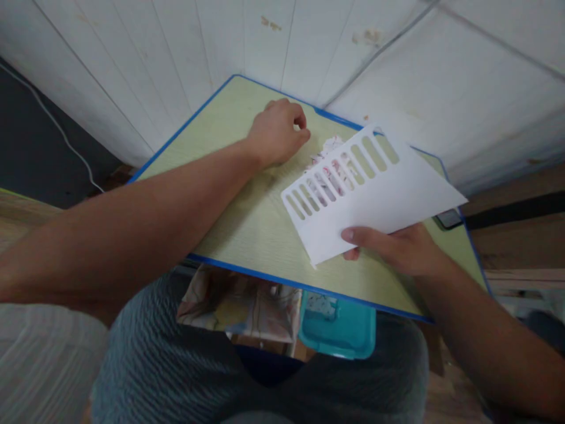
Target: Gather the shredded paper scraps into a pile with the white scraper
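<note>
My right hand [392, 247] pinches the lower edge of a white paper sheet [375, 206], thumb on top and fingers beneath. A row of rounded slots is cut along the sheet's upper left side. Through the slots and past its edge shows a small pile of paper scraps [331, 145] with reddish and dark marks. My left hand [280, 132] is over the table just left of the scraps. Its fingers are curled in with the thumb close to them; whatever they may hold is hidden.
The pale yellow-green table [247, 227] has a blue rim and stands against a white panelled wall [220, 41]. A phone-like dark object [449, 219] lies at its right side. Below the front edge are a patterned cloth bag [241, 303] and a teal plastic container [346, 330].
</note>
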The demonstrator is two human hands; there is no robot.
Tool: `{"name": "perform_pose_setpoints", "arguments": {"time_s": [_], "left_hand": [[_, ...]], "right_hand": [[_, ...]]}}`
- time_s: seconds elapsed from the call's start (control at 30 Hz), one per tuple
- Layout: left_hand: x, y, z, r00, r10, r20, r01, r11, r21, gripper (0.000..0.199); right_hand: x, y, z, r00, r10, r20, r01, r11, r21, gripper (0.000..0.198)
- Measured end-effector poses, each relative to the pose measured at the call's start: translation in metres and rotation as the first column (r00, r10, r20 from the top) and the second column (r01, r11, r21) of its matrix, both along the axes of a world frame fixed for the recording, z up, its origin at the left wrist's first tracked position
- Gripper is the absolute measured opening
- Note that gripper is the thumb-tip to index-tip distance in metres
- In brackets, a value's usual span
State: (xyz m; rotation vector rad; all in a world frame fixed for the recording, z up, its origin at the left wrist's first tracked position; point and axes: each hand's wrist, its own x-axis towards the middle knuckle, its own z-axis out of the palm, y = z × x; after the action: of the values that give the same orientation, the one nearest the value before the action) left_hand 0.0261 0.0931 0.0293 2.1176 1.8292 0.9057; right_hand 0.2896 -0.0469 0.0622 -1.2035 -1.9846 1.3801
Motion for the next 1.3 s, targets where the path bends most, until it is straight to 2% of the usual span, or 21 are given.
{"name": "perform_pose_setpoints", "arguments": {"time_s": [0.13, 0.27, 0.37, 0.47, 0.57, 0.73, 0.83, 0.97, 1.13, 1.3], "left_hand": [[-0.001, 0.000, 0.000, 1.000, -0.008, 0.026, 0.009, 1.000, -0.019, 0.017], [-0.001, 0.002, -0.001, 1.000, -0.014, 0.028, 0.014, 1.000, -0.015, 0.015], [0.000, 0.002, -0.001, 1.000, -0.008, 0.018, 0.008, 1.000, 0.002, 0.013], [0.000, 0.000, 0.000, 0.999, -0.006, 0.035, 0.007, 1.000, -0.029, 0.010], [0.000, -0.002, 0.002, 0.998, -0.013, 0.057, 0.016, 0.999, -0.042, 0.009], [0.000, 0.000, 0.000, 1.000, -0.003, 0.029, 0.003, 1.000, 0.012, 0.007], [-0.001, 0.001, -0.001, 0.999, -0.014, 0.050, 0.015, 1.000, -0.014, 0.009], [-0.002, 0.002, -0.001, 0.997, -0.033, 0.074, 0.037, 0.998, -0.045, 0.012], [-0.001, 0.003, -0.003, 1.000, -0.016, 0.016, 0.016, 1.000, 0.000, 0.013], [-0.001, 0.000, 0.000, 0.999, -0.020, 0.033, 0.021, 0.999, -0.037, 0.012]], "right_hand": [[0.006, 0.001, 0.001, 0.995, 0.099, -0.025, -0.101, 0.990, -0.103, 0.021], [0.008, 0.000, 0.002, 0.990, 0.118, -0.078, -0.131, 0.971, -0.200, 0.016], [0.005, 0.002, 0.003, 0.988, 0.107, -0.111, -0.126, 0.975, -0.185, 0.014], [0.002, 0.003, 0.004, 0.992, 0.101, -0.076, -0.112, 0.980, -0.164, 0.016], [0.002, 0.001, 0.004, 0.994, 0.082, -0.077, -0.096, 0.977, -0.190, 0.015], [0.003, -0.002, 0.006, 0.990, 0.119, -0.077, -0.134, 0.964, -0.231, 0.013], [0.003, -0.002, 0.008, 0.990, 0.129, -0.049, -0.137, 0.961, -0.239, 0.016], [0.002, -0.002, 0.010, 0.993, 0.112, -0.047, -0.119, 0.969, -0.215, 0.015], [0.004, 0.000, 0.012, 0.974, 0.227, -0.014, -0.225, 0.957, -0.185, 0.026], [0.006, 0.001, 0.012, 0.981, 0.196, -0.010, -0.195, 0.967, -0.167, 0.027]]}}
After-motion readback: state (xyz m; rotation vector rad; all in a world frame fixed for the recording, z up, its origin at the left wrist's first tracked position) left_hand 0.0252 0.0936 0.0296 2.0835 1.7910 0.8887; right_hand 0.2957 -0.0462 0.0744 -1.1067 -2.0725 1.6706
